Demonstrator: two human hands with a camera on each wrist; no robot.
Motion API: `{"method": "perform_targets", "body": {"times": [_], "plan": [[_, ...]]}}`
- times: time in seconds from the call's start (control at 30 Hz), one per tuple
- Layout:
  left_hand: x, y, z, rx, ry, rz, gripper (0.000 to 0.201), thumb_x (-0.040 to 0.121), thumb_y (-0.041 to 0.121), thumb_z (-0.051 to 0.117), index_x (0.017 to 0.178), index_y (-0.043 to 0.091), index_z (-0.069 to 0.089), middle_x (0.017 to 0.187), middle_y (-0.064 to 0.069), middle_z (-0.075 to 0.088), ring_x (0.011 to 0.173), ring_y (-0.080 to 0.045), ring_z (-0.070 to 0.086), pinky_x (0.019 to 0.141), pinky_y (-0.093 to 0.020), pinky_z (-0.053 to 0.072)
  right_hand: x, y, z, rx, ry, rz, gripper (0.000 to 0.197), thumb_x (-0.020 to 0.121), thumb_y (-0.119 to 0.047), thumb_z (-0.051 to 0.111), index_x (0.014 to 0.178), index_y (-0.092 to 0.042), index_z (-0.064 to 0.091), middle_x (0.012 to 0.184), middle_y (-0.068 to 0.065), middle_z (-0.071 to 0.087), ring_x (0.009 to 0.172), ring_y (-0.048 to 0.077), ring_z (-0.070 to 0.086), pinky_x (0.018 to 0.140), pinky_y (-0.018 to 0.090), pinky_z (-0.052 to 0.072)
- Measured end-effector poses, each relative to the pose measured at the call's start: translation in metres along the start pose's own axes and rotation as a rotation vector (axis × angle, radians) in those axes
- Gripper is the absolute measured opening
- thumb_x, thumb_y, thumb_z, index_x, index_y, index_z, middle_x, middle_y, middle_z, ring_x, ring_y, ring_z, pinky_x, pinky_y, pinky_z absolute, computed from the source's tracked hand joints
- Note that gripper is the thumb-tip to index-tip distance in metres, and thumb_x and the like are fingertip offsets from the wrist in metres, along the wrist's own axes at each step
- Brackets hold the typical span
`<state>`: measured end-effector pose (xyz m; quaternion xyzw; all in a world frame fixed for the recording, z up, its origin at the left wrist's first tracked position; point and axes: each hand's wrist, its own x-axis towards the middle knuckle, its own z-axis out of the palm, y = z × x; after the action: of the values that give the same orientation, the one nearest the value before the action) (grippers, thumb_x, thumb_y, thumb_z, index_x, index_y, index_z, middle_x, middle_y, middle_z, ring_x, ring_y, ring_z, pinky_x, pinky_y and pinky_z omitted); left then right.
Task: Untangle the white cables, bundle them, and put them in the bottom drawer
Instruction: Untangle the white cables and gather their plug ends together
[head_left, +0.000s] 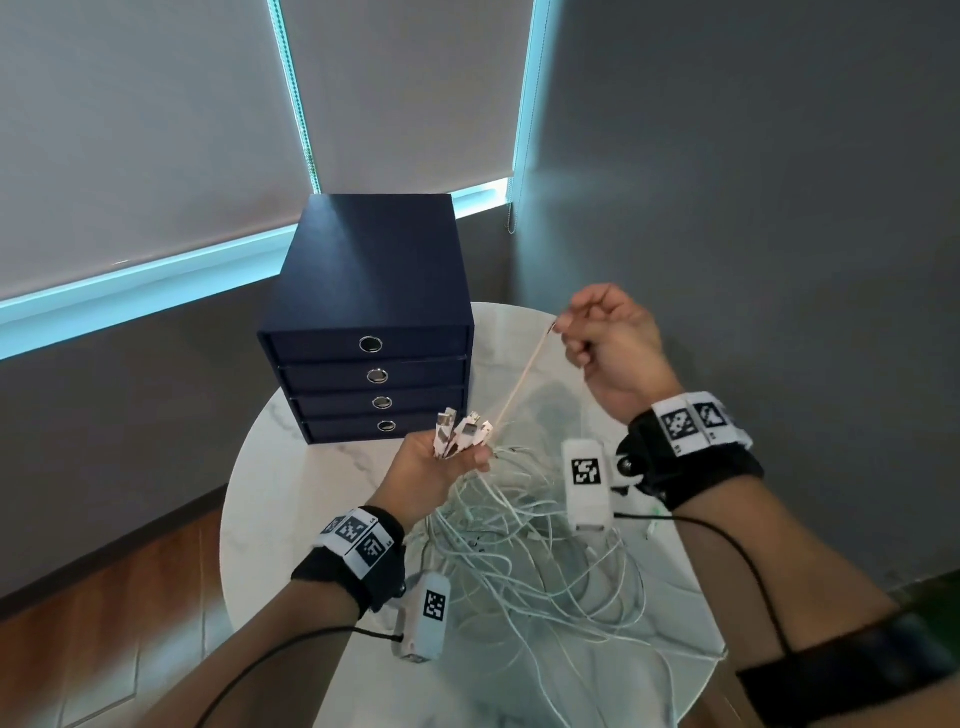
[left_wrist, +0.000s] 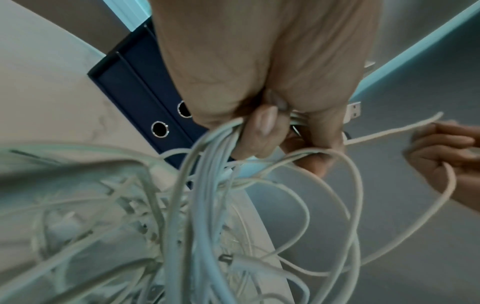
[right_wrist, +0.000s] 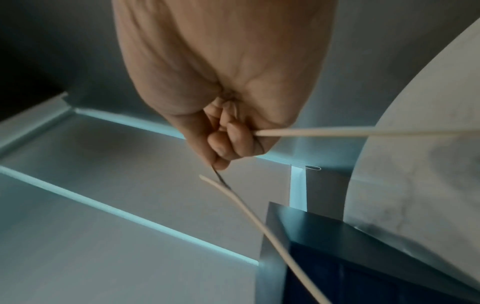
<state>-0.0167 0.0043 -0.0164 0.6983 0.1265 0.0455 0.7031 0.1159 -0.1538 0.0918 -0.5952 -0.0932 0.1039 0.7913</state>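
Note:
A tangle of white cables (head_left: 524, 551) lies on the round marble table (head_left: 291, 499). My left hand (head_left: 441, 462) grips several of them in a fist, their USB plugs (head_left: 462, 431) sticking up above the fingers; the left wrist view shows the cables (left_wrist: 207, 164) hanging down from that fist. My right hand (head_left: 602, 332) is raised to the right and pinches one cable strand (head_left: 524, 374) stretched taut down to the left hand; in the right wrist view the strand (right_wrist: 337, 132) runs out of the curled fingers (right_wrist: 233, 142). The dark blue drawer unit (head_left: 369, 317) stands behind, all drawers closed, the bottom drawer (head_left: 358, 428) lowest.
The drawer unit sits at the table's far left edge, just beyond my left hand. Grey walls and window blinds close off the back. Wooden floor (head_left: 104, 623) shows to the left of the table. Loose cable loops reach the table's near right edge.

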Motion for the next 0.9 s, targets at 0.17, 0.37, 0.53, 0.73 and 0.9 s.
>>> {"method": "perform_targets", "body": {"times": [0.17,0.37,0.53,0.73,0.9], "plan": [[0.002,-0.006,-0.009,0.035,0.105,-0.035,0.018,0.093,0.004,0.066,0.091,-0.014,0.069,0.044,0.015,0.055,0.034,0.005,0.044,0.042,-0.005,0.033,0.015,-0.014,-0.017,0.069,0.179,-0.098,0.037,0.079,0.023,0.046,0.074,-0.014,0.050,0.058,0.002,0.049,0.041,0.010,0.035,0.039,0.019,0.025],[0.016,-0.012,-0.014,0.111,0.195,-0.026,0.011,0.086,0.006,0.075,0.076,0.003,0.074,0.062,0.008,0.071,0.056,0.000,0.062,0.061,-0.013,0.046,-0.001,0.032,-0.039,-1.275,0.172,0.025,0.032,0.077,-0.009,0.058,0.106,-0.020,0.064,0.112,0.008,0.061,0.104,0.027,0.056,0.091,0.037,0.046],[0.025,-0.016,-0.009,0.171,0.188,-0.091,0.018,0.082,0.007,0.080,0.068,0.015,0.071,0.063,0.006,0.071,0.059,-0.007,0.062,0.064,-0.024,0.049,-0.040,0.061,-0.002,-1.340,0.123,-0.514,0.079,0.068,-0.009,0.060,0.143,-0.006,0.034,0.148,0.014,0.034,0.135,0.034,0.033,0.113,0.049,0.033],[0.023,-0.019,-0.009,0.281,0.154,-0.155,0.025,0.085,0.011,0.076,0.061,0.008,0.068,0.042,0.012,0.055,0.035,0.000,0.041,0.046,-0.020,0.034,-0.057,0.073,0.018,-1.343,-0.083,-0.638,0.077,0.084,-0.009,0.053,0.154,-0.012,0.021,0.161,0.006,0.021,0.151,0.025,0.011,0.122,0.051,0.014],[0.020,-0.018,-0.009,0.220,0.111,-0.104,0.022,0.082,0.005,0.078,0.062,0.007,0.069,0.055,0.002,0.063,0.042,-0.002,0.049,0.049,-0.016,0.038,-0.051,0.101,0.010,-1.559,-0.578,-0.262,0.048,0.093,-0.017,0.048,0.140,-0.015,0.042,0.134,0.007,0.058,0.128,0.024,0.049,0.117,0.047,0.024]]}}
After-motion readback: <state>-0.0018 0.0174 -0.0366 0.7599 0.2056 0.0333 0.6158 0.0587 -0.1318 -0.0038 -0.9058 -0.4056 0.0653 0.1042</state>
